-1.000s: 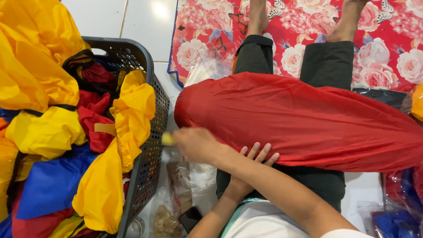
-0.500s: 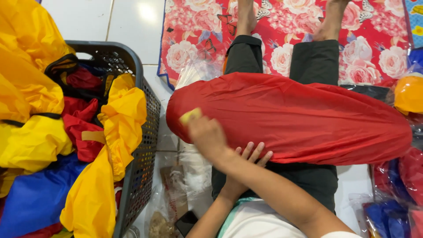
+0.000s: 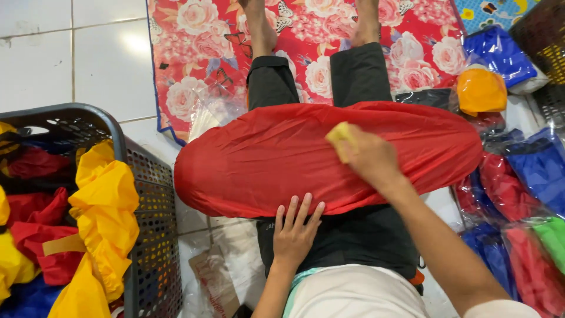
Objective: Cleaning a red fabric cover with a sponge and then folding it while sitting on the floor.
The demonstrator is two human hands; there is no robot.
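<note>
A large red nylon cover (image 3: 276,159) lies stretched flat across my lap, over my dark trousers. My left hand (image 3: 295,231) presses flat, fingers spread, on the cover's near edge. My right hand (image 3: 366,156) rests on the upper middle of the cover and is closed around a small yellow piece (image 3: 339,134), which looks like a sponge or cloth. My bare feet reach out onto a red floral mat (image 3: 206,65).
A dark perforated laundry basket (image 3: 150,200) on my left holds yellow, red and blue fabric. Bagged red, blue and green covers (image 3: 518,194) lie at my right, with an orange one (image 3: 481,91) farther off. Clear plastic bags lie on the white tiled floor (image 3: 76,59).
My right hand with the yellow piece has slid from the cover's left end across to its upper middle. My left hand stays on the near edge. The view has shifted to the right.
</note>
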